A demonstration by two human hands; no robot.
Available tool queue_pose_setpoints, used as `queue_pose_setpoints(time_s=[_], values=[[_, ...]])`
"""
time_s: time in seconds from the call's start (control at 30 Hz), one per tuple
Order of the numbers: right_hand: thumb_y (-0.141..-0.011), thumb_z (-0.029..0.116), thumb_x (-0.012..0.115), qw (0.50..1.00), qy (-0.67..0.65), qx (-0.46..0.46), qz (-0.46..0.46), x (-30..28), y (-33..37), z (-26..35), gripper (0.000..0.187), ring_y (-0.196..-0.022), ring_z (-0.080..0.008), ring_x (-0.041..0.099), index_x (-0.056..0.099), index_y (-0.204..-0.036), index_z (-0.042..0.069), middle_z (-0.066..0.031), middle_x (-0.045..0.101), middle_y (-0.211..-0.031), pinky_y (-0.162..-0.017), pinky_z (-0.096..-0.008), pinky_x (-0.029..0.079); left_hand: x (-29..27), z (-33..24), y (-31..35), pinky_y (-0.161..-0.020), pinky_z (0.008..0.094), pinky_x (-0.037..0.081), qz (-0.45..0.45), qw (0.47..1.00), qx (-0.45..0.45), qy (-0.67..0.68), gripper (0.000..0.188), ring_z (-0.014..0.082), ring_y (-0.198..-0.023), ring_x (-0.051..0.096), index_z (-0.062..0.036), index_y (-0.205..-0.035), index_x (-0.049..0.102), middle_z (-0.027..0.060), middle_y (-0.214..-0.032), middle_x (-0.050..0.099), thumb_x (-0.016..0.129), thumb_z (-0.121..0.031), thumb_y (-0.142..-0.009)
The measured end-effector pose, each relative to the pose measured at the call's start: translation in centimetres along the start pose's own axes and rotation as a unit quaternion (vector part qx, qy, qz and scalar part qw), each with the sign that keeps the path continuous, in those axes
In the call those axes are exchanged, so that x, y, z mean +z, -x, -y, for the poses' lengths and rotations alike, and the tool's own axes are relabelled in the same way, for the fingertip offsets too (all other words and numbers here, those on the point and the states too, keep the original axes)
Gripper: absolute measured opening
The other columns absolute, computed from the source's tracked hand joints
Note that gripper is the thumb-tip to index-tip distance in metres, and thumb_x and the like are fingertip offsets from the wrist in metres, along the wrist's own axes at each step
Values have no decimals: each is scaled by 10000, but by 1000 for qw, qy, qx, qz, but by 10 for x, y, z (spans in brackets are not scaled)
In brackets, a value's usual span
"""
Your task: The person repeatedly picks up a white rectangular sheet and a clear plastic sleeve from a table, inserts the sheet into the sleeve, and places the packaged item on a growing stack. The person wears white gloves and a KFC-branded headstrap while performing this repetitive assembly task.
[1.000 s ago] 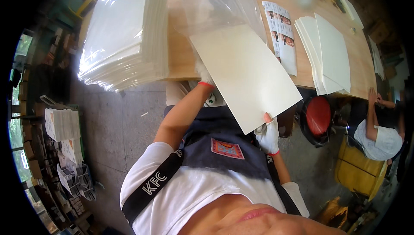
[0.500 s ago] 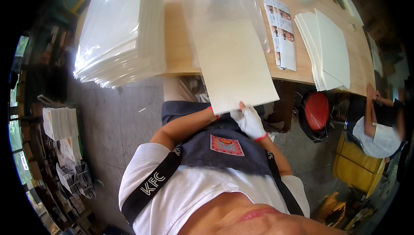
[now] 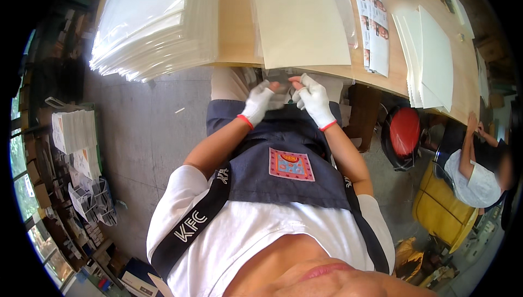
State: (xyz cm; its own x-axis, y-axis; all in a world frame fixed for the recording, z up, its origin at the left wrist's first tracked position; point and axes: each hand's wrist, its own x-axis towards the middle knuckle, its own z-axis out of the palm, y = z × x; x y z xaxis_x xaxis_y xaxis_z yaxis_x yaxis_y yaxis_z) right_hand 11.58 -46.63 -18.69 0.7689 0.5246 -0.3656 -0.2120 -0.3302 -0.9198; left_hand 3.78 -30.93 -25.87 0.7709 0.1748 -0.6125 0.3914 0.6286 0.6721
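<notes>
A cream sheet of card (image 3: 302,25) lies flat on the table with its near end close to the front edge. Clear plastic (image 3: 346,14) shows from under it along its sides. Just below that edge, my left hand (image 3: 259,103) wears a white glove with bare fingertips and a red cuff; its fingers are smeared by motion. Beside it, my right hand (image 3: 314,101), gloved the same way, has thumb and fingers drawn together. Whatever is between them is too small or see-through to name. Both hands are apart from the card.
A tall stack of clear plastic sleeves (image 3: 147,46) stands left on the wooden table (image 3: 235,19). Printed strips (image 3: 373,35) and cream card sheets (image 3: 436,57) lie to the right. A red-seated stool (image 3: 404,131) is beneath the edge; another person (image 3: 473,169) sits at far right.
The cream card, gripped before over my lap by the right hand, now lies on the table, let go. Both hands have come into view side by side below the edge.
</notes>
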Motion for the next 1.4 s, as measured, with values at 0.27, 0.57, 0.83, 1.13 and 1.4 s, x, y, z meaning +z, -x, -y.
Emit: queue_pose_setpoints(time_s=[0.27,0.57,0.83,1.13,1.4], values=[[-824,231,553,810,531,-250,5,45,-29,0,188,-655,-258,652,474,-956,124,-69,661,-734,-526,-399,484,-23,-38,8,-670,281,549,25,983,94,-154,214,181,-774,635,33,-994,563,91,-917,626,493,-145,-898],[-794,43,532,981,-78,-135,-114,-38,12,27,100,-559,-123,598,609,-857,36,-89,616,-706,-488,-293,474,-34,-37,8,-616,250,522,16,988,66,-142,237,119,-719,609,15,-895,579,95,-889,643,509,-208,-934],[-845,203,505,783,200,-1,-588,-269,131,-179,207,-804,-314,629,589,-889,19,-155,644,-897,-748,-418,525,-57,-48,8,-757,368,466,-92,757,378,-525,200,253,-888,577,-66,-991,610,107,-992,612,612,-50,-792],[-723,214,674,687,568,-345,-294,-130,29,-36,260,-807,-286,605,595,-964,157,-50,630,-867,-706,-382,481,-5,-88,6,-834,427,442,81,446,641,-619,288,294,-947,540,-50,-882,603,77,-1025,600,646,-20,-598],[-769,281,640,840,388,-235,-297,-98,-13,-45,220,-672,-324,592,532,-751,90,-105,590,-709,-574,-428,440,-55,-43,-14,-660,302,430,-127,747,422,-497,102,245,-700,528,-48,-766,562,78,-784,583,652,-95,-774]])
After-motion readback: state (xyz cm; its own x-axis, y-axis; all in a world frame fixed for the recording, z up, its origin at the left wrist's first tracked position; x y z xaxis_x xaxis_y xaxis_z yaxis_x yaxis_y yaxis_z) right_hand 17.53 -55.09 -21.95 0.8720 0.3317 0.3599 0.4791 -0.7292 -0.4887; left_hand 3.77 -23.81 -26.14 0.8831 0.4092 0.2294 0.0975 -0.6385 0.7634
